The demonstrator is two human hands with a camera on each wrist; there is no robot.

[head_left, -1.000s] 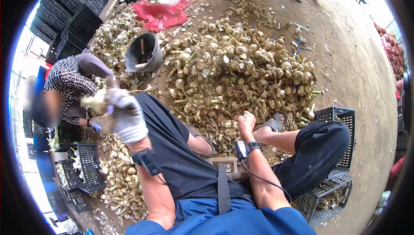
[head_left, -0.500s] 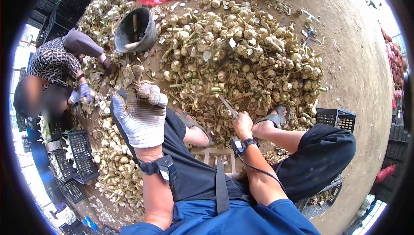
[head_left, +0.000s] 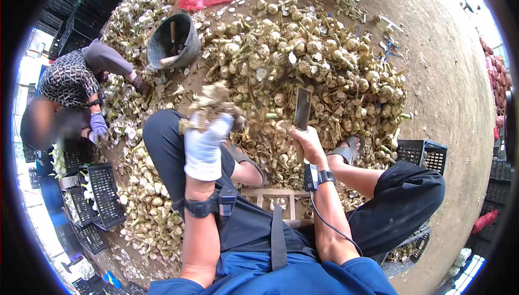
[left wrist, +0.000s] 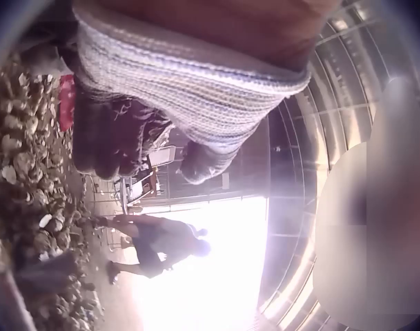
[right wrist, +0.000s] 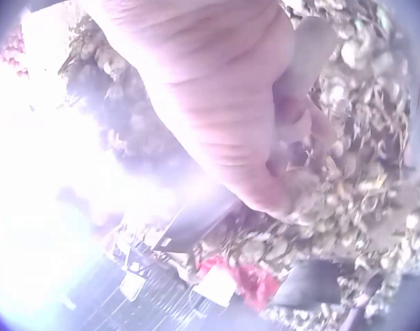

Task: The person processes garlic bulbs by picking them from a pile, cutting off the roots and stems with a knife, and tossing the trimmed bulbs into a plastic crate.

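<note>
My left hand [head_left: 205, 149], in a striped knit work glove, is raised over my left knee. It grips a motion-blurred clump of garlic with dry leaves [head_left: 213, 103]; in the left wrist view the glove [left wrist: 189, 83] mostly hides that clump. To the right, my bare right hand [head_left: 311, 144] holds a knife by its handle [right wrist: 312, 48]. Its broad rectangular blade [head_left: 303, 108] points away from me over the garlic pile [head_left: 303, 51]. Between my legs stands a low wooden frame [head_left: 275, 193].
A dark bucket [head_left: 189, 49] holding wooden-handled tools stands beyond my left knee. Trimmed garlic bulbs [head_left: 146, 203] are heaped at my left. Another person [head_left: 70, 76] crouches there near black crates [head_left: 105, 195]. One more crate [head_left: 421, 151] stands by my right knee.
My left hand swung in from the far left, curled over my left knee, then moved slightly right with the garlic clump. The knife in my right hand has turned, its blade now showing broadside.
</note>
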